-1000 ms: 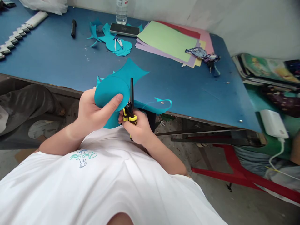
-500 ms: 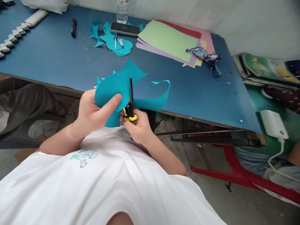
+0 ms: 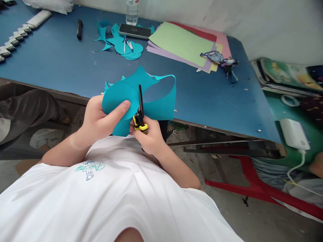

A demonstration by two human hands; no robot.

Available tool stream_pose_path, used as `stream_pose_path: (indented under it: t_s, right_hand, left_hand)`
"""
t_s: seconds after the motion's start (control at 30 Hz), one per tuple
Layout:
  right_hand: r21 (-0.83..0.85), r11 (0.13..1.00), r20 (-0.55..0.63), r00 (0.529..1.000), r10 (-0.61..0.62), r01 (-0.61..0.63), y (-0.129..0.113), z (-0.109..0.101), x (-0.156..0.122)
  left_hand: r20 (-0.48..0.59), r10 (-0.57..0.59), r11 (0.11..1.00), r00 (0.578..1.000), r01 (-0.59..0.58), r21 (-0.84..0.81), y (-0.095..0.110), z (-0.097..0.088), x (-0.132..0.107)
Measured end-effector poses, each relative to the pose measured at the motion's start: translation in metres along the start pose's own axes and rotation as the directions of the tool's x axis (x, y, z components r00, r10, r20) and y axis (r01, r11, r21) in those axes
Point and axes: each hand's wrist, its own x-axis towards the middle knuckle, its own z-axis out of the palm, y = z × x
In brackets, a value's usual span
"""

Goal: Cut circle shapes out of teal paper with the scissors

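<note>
My left hand [image 3: 101,116] pinches a teal sheet of paper [image 3: 158,109], its thumb lying on a round outline marked on the sheet. Curved cut edges and a large round opening show on the sheet's right side. In my right hand [image 3: 150,136] is a pair of scissors [image 3: 140,116] with black blades and yellow-and-black handles. The blades point away from me, right beside the curved edge of the round part. My right fingers wrap the handles and are partly hidden.
Teal paper circles [image 3: 131,52] lie at the back under a compass [image 3: 128,45], near scraps [image 3: 102,35], a phone [image 3: 135,31] and a bottle [image 3: 132,13]. Coloured sheets [image 3: 181,43] with keys [image 3: 227,67] are at right. A black marker [image 3: 79,29] lies left.
The curled strip on the sheet's right side has swung up and left, now looking like a closed loop. Both hands and the scissors stay almost in place.
</note>
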Motion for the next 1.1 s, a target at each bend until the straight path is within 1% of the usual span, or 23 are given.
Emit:
stream_pose_path:
  t_s: [0.23, 0.4, 0.6, 0.87, 1.03, 1.1]
  right_hand:
    - [-0.016, 1.0, 0.013, 1.0, -0.013, 0.014, -0.003, -0.001, 0.0]
    - [-0.011, 1.0, 0.02, 1.0, -0.006, 0.007, -0.003, -0.001, -0.001]
    - [-0.008, 1.0, 0.023, 1.0, 0.007, -0.007, -0.005, -0.002, -0.001]
    - [-0.012, 1.0, 0.019, 1.0, 0.005, -0.005, -0.005, -0.002, -0.001]
    - [-0.025, 1.0, 0.03, 1.0, 0.002, -0.001, -0.005, -0.003, -0.001]
    - [-0.026, 1.0, 0.027, 1.0, 0.003, -0.003, -0.004, -0.002, -0.001]
  left_hand:
    - [0.014, -0.011, 1.0, 1.0, 0.011, -0.016, -0.004, -0.005, 0.0]
    - [0.012, -0.049, 0.999, 0.999, 0.049, -0.008, -0.005, -0.008, 0.001]
    - [0.025, -0.004, 1.0, 1.0, 0.005, -0.027, -0.003, -0.008, 0.004]
    - [0.031, -0.07, 0.997, 0.997, 0.07, -0.023, -0.005, -0.012, 0.001]
    - [-0.007, -0.074, 0.997, 0.997, 0.074, -0.026, -0.004, -0.011, 0.001]
    - [-0.01, -0.058, 0.998, 0.998, 0.057, -0.037, -0.003, -0.009, 0.003]
